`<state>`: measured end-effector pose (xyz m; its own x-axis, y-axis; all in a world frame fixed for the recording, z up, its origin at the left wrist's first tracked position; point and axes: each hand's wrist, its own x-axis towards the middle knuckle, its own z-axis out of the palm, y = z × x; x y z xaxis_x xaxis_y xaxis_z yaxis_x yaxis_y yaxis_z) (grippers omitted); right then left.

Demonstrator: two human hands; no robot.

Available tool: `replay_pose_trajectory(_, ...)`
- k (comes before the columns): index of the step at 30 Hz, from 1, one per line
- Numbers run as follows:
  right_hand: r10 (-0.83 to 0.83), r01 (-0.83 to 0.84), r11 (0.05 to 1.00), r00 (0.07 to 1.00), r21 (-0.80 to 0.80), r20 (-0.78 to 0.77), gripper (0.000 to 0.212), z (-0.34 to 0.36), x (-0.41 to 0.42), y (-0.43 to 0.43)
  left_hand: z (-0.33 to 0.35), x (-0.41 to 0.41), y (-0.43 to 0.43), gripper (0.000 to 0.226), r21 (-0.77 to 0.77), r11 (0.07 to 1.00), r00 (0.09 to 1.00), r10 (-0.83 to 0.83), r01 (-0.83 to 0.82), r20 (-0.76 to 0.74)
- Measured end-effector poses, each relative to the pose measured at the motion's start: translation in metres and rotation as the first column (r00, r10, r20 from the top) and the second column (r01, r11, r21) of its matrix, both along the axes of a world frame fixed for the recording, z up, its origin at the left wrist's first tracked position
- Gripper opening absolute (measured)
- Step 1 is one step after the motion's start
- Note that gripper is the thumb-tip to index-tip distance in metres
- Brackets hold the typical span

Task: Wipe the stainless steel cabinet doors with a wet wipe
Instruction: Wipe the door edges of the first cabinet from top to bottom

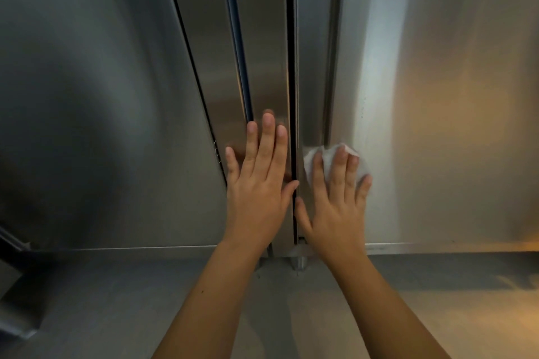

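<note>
Two tall stainless steel cabinet doors fill the view, the left door (96, 102) and the right door (443, 114), split by a dark vertical gap. My left hand (258, 181) lies flat with straight fingers on the left door's long vertical handle strip, low down beside the gap. My right hand (335, 201) presses a crumpled white wet wipe (313, 162) flat against the lower part of the right door, just right of the gap. The wipe shows above and between my fingers; the rest is under my palm.
The grey floor (291, 309) runs below the doors' bottom edges. A short metal foot (297, 262) stands under the gap. A dark metal object (14, 294) sits at the lower left. Warm orange light reflects on the right door and floor.
</note>
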<state>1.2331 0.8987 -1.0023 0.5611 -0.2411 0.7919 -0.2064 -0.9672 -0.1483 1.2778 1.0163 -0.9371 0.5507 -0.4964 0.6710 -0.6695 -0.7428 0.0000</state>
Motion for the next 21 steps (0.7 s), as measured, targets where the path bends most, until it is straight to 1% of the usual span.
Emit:
replay_pose_trajectory(2, -0.002, 0.001, 1.000, 0.998, -0.022, -0.061, 0.091, -0.022, -0.008, -0.002, 0.001, 0.000, 0.000, 0.099, 0.001, 1.000, 0.999, -0.017, 0.017, -0.030)
replay_pose_trajectory(4, 0.000, 0.001, 1.000, 0.991, 0.001, -0.130, 0.102, -0.046, -0.017, 0.000, 0.003, -0.001, -0.001, 0.099, 0.010, 1.000, 0.998, -0.027, 0.028, -0.053)
replay_pose_trajectory(5, -0.002, 0.005, 1.000, 0.989, 0.021, -0.149, 0.104, -0.056, -0.020, 0.002, 0.003, -0.001, -0.001, 0.099, 0.018, 0.999, 0.998, -0.026, 0.027, -0.061)
replay_pose_trajectory(7, -0.006, 0.011, 1.000, 0.988, 0.029, -0.156, 0.098, -0.067, -0.023, 0.005, 0.004, -0.002, -0.002, 0.099, 0.020, 1.000, 0.998, -0.019, 0.020, -0.056)
replay_pose_trajectory(9, -0.006, 0.012, 0.999, 0.986, 0.030, -0.166, 0.093, -0.069, -0.022, 0.006, 0.004, -0.004, -0.003, 0.098, -0.032, 0.999, 0.999, -0.036, 0.035, -0.033)
replay_pose_trajectory(11, 0.008, -0.001, 0.999, 0.991, 0.047, -0.137, 0.083, -0.063, -0.021, 0.006, 0.004, -0.005, -0.003, 0.097, -0.087, 0.994, 0.998, -0.065, 0.064, -0.002)
replay_pose_trajectory(13, 0.042, -0.035, 0.996, 0.996, 0.078, -0.085, 0.070, -0.049, -0.018, 0.005, 0.002, -0.004, -0.003, 0.095, -0.097, 0.993, 0.997, -0.073, 0.074, 0.013)
replay_pose_trajectory(14, 0.053, -0.048, 0.995, 0.997, 0.085, -0.061, 0.068, -0.038, -0.014, 0.003, 0.002, -0.004, -0.003, 0.094, -0.099, 0.992, 0.997, -0.075, 0.076, 0.012)
replay_pose_trajectory(18, 0.040, -0.043, 0.996, 0.998, 0.079, 0.046, 0.070, 0.001, 0.000, 0.000, 0.002, -0.004, -0.005, 0.097, -0.123, 0.990, 0.997, -0.074, 0.074, 0.001)
replay_pose_trajectory(21, 0.003, -0.004, 0.999, 1.000, 0.042, 0.028, 0.076, -0.007, -0.004, 0.001, 0.002, -0.005, -0.005, 0.092, -0.126, 0.988, 0.996, -0.087, 0.084, -0.021)
